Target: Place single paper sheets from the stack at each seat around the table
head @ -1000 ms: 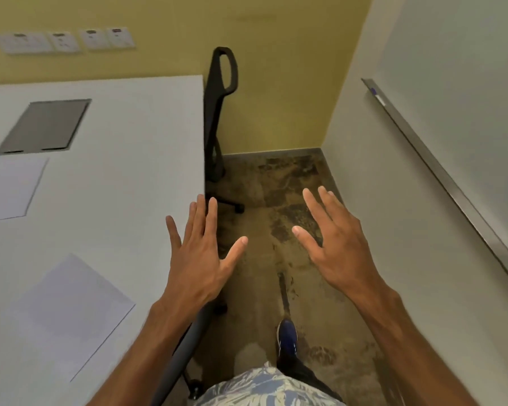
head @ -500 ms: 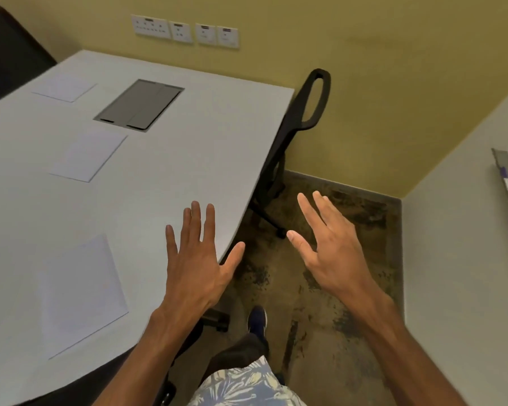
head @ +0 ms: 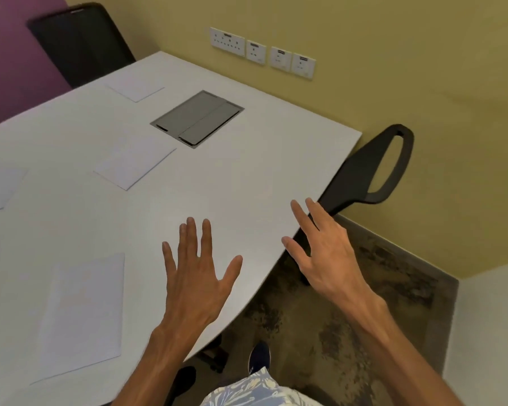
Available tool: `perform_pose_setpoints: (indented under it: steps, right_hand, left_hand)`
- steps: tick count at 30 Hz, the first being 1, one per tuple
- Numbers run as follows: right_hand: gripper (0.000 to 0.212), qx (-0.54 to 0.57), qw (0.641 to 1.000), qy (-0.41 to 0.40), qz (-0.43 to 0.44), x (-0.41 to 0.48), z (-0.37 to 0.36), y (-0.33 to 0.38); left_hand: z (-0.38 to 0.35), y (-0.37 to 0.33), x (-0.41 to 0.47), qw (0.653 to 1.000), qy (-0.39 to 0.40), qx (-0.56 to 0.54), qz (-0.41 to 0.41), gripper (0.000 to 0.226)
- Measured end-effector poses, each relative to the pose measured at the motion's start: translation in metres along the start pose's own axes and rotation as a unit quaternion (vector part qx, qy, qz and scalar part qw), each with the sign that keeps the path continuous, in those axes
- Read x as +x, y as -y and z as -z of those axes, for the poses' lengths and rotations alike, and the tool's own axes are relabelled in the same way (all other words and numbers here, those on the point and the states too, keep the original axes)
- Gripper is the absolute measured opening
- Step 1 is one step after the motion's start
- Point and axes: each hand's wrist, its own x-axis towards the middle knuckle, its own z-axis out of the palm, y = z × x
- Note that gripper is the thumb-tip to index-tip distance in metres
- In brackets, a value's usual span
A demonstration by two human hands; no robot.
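My left hand (head: 197, 276) and right hand (head: 323, 253) hover spread and empty over the table (head: 247, 171); sheets lie at seven (head: 82, 315), ten (head: 135, 161), eleven (head: 135, 86) o'clock, one per seat.

Both forearms reach forward toward twelve o'clock, palms down. The left hand (head: 198, 276) is flat, with fingers spread and thumb out toward two o'clock. The right hand (head: 326, 253) is empty, fingers loosely extended toward eleven o'clock, wrist slightly higher.
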Motion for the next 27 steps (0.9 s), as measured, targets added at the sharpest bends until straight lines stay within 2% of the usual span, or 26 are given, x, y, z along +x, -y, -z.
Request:
perform_pose_setpoints:
  steps: [13, 22, 27]
  right_hand:
    - [0.069, 0.008, 0.986, 0.068, 0.152, 0.155, -0.013, -0.011]
    - [0.068, 0.011, 0.954, 0.097, 0.282, 0.260, -0.020, -0.035]
    - [0.067, 0.017, 0.940, 0.122, 0.318, 0.303, -0.028, -0.038]
  left_hand:
    - [-0.013, -0.008, 0.073, 0.989, -0.055, -0.021, 0.135, 0.094]
    - [-0.038, -0.038, 0.135, 0.967, -0.113, 0.013, 0.227, 0.091]
    - [-0.043, -0.049, 0.158, 0.959, -0.125, 0.017, 0.252, 0.090]
